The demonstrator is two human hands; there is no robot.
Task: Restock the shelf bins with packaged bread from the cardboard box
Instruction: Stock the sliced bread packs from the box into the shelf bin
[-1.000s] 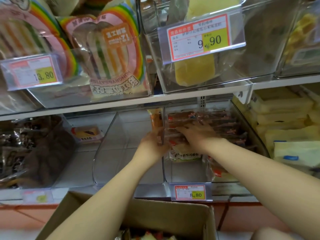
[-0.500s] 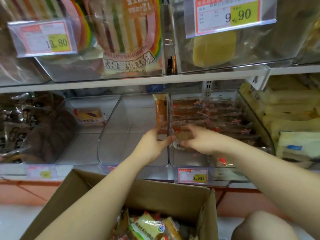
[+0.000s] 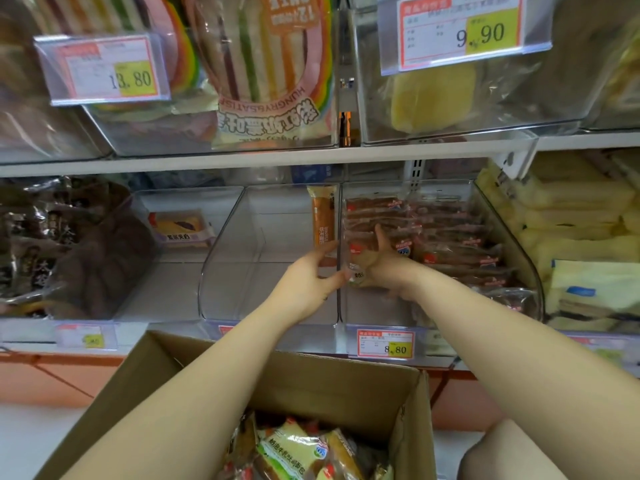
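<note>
The right hand point(image 3: 377, 271) grasps a bread packet point(image 3: 356, 270), fingers curled round its front end and thumb raised, and holds it against the row of packets point(image 3: 450, 237) inside the right bin point(image 3: 512, 265), at one o'clock from the cardboard box point(image 3: 311, 379). The left hand point(image 3: 308, 285) lies just beside it at nine o'clock, fingers loosely curved against the clear divider point(image 3: 339, 306); whether it pinches anything cannot be told. Assessment: the right bin is filled along its back and right side, with bare floor at the front, above the price tag point(image 3: 385, 344). The middle bin point(image 3: 221, 271), at twelve o'clock from the box, holds one orange packet point(image 3: 322, 220) standing against the divider and nothing else visible. The left bin point(image 3: 173, 282), at eleven o'clock, shows a single flat packet point(image 3: 181, 226). More loose packets point(image 3: 294, 448) lie in the box at six o'clock. Judgement: restocking is under way and well short of complete; one bin is partly done, two appear to await stock.
</note>
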